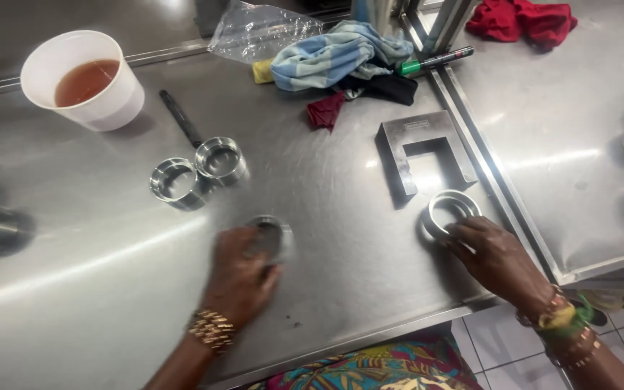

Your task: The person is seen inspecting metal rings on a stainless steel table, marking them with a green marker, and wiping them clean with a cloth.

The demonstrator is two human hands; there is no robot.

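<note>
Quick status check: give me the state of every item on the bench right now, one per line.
left hand: on a blurred metal ring
right hand: fingertips on a second ring, lying flat
two rings: side by side, untouched
white cup: upright, holding brown liquid
U-shaped steel block: flat on the table
green marker: capped, lying down
striped cloth: crumpled

At the far edge of your desk lies a crumpled clear plastic bag, just left of the striped blue cloth. You have no other package before you, and no labels, signs or screens that can be made out.
</note>
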